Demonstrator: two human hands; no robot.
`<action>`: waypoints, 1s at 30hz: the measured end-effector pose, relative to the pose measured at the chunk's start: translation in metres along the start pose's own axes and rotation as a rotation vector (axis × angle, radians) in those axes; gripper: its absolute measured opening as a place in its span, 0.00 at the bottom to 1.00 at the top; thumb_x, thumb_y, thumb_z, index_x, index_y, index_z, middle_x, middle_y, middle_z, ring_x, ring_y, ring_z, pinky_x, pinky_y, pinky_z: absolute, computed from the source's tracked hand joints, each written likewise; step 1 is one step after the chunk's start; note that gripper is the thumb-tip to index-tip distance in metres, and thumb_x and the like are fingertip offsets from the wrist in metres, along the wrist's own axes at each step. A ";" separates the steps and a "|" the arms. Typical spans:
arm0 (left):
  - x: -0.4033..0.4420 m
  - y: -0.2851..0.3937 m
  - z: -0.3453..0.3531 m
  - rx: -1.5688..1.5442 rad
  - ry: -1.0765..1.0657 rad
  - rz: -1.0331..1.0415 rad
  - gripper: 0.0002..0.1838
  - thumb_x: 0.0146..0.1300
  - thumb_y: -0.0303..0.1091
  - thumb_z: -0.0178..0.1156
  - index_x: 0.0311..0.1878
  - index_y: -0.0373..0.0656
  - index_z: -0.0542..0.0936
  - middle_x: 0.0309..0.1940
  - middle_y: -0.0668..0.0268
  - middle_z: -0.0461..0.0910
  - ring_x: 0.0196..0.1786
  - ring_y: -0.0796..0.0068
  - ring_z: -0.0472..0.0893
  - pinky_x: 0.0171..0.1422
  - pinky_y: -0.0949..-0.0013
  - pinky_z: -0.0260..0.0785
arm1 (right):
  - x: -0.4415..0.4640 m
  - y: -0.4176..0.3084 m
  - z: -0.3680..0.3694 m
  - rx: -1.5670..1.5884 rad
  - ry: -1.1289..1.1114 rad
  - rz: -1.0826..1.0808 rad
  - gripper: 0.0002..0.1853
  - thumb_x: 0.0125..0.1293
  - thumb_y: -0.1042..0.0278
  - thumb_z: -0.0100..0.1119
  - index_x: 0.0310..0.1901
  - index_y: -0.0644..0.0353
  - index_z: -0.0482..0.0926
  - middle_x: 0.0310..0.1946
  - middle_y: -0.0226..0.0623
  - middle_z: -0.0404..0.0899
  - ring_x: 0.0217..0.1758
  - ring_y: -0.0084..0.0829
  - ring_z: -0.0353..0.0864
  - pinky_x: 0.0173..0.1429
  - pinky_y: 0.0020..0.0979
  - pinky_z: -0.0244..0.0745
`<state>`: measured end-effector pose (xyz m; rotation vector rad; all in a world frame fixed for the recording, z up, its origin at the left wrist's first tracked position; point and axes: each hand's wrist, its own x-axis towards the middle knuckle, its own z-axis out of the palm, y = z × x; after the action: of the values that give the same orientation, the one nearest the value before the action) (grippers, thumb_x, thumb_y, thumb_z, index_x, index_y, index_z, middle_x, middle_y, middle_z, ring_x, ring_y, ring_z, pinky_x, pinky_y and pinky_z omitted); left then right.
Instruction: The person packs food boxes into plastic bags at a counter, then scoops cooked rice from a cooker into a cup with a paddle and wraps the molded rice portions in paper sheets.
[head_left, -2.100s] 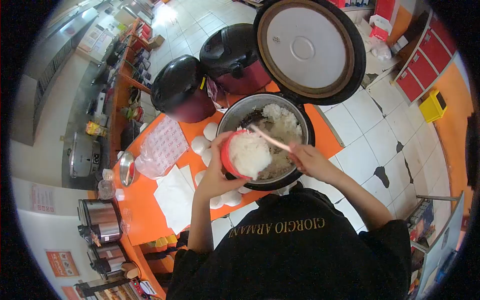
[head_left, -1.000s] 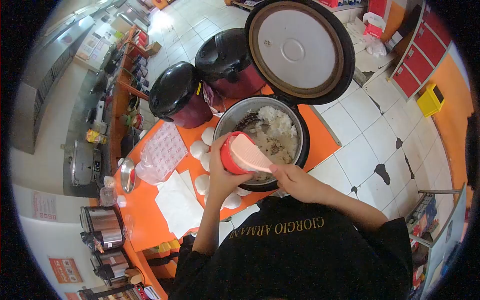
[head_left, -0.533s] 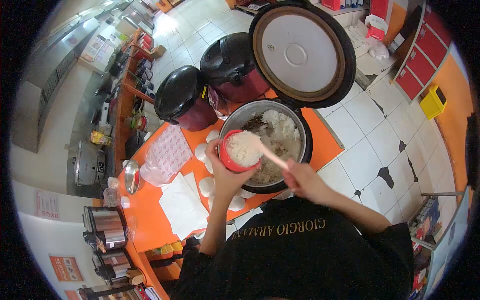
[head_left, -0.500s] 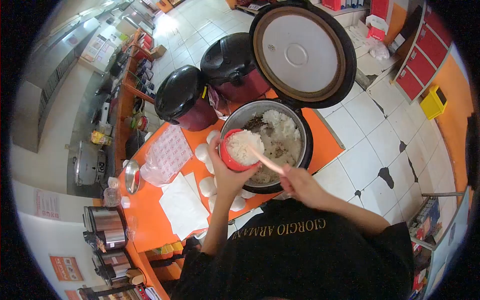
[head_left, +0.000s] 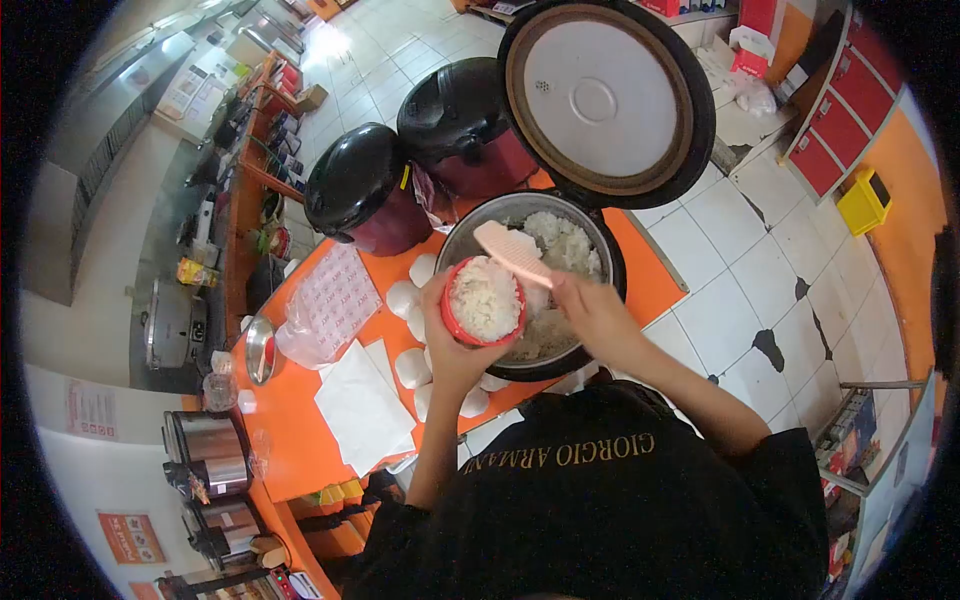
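Observation:
My left hand (head_left: 455,348) is wrapped round a red cup (head_left: 463,333) heaped with white rice (head_left: 485,300), held over the near left rim of the cooker. In my right hand (head_left: 590,315) is a pale pink rice paddle (head_left: 512,254), its flat blade raised just above the cup's far edge. Below both hands stands a large open rice cooker (head_left: 470,222), with more rice (head_left: 562,240) inside along its right and near parts. Its round lid (head_left: 595,100) is tipped up at the back. My hands and the cup hide part of the pot.
Two lidded dark red cookers (head_left: 375,190) stand behind the pot. Several white rounded items (head_left: 411,368) line the orange table (head_left: 290,470) beside white paper sheets (head_left: 362,408), a patterned sheet (head_left: 345,285) and a metal bowl (head_left: 260,350). Red lockers (head_left: 848,120) stand at right.
The paddle has lifted off the cup's rice and swung up and left, its blade now beyond the cup. My right hand has risen slightly; the cup stays in my left hand.

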<state>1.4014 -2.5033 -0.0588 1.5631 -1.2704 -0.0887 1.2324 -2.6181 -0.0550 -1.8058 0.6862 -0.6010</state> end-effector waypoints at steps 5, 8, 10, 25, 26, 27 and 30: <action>0.005 0.008 0.000 -0.022 -0.019 -0.035 0.53 0.30 0.35 0.81 0.63 0.39 0.62 0.59 0.58 0.69 0.60 0.63 0.71 0.66 0.62 0.64 | -0.020 -0.015 0.002 -0.095 -0.146 -0.058 0.21 0.75 0.57 0.37 0.43 0.67 0.74 0.27 0.57 0.77 0.34 0.56 0.79 0.40 0.49 0.71; 0.008 0.013 0.000 -0.049 -0.019 -0.083 0.53 0.30 0.34 0.80 0.63 0.39 0.62 0.59 0.58 0.69 0.61 0.64 0.71 0.66 0.62 0.64 | -0.035 -0.026 0.009 -0.147 -0.181 -0.053 0.20 0.75 0.56 0.37 0.45 0.66 0.72 0.25 0.55 0.77 0.32 0.54 0.79 0.38 0.49 0.71; 0.006 0.009 0.001 -0.059 -0.027 -0.117 0.53 0.30 0.33 0.80 0.64 0.38 0.62 0.59 0.58 0.68 0.61 0.64 0.70 0.66 0.62 0.64 | -0.036 -0.034 0.009 -0.197 -0.192 -0.038 0.19 0.75 0.57 0.38 0.46 0.66 0.71 0.25 0.56 0.77 0.33 0.55 0.79 0.39 0.50 0.71; -0.037 -0.005 -0.081 -0.603 0.001 -0.422 0.64 0.23 0.41 0.84 0.67 0.40 0.56 0.63 0.59 0.62 0.65 0.64 0.66 0.68 0.60 0.61 | -0.003 -0.052 0.055 -0.182 -0.026 -0.165 0.18 0.64 0.61 0.60 0.47 0.67 0.77 0.52 0.47 0.73 0.52 0.43 0.74 0.55 0.41 0.71; -0.045 -0.009 -0.093 -0.644 0.019 -0.454 0.66 0.22 0.42 0.85 0.67 0.40 0.55 0.63 0.58 0.62 0.65 0.64 0.65 0.69 0.60 0.60 | -0.011 -0.051 0.078 0.288 -0.255 0.167 0.26 0.69 0.48 0.51 0.58 0.61 0.72 0.63 0.44 0.66 0.60 0.40 0.72 0.61 0.41 0.70; -0.052 -0.017 -0.107 -0.681 -0.044 -0.299 0.69 0.22 0.43 0.85 0.70 0.41 0.52 0.66 0.56 0.59 0.68 0.62 0.63 0.70 0.58 0.57 | -0.016 -0.057 0.101 0.277 -0.308 0.161 0.26 0.69 0.48 0.51 0.58 0.61 0.72 0.63 0.44 0.66 0.60 0.40 0.72 0.61 0.41 0.70; -0.078 -0.037 -0.161 -0.834 -0.107 -0.205 0.72 0.25 0.45 0.84 0.74 0.46 0.46 0.70 0.54 0.54 0.72 0.59 0.57 0.74 0.55 0.51 | -0.025 -0.060 0.172 1.291 -0.792 0.740 0.34 0.70 0.34 0.34 0.69 0.48 0.59 0.68 0.37 0.62 0.70 0.40 0.63 0.69 0.52 0.61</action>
<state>1.4918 -2.3450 -0.0579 0.9531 -0.9545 -0.7433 1.3430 -2.4707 -0.0534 -0.3929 0.2204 0.2168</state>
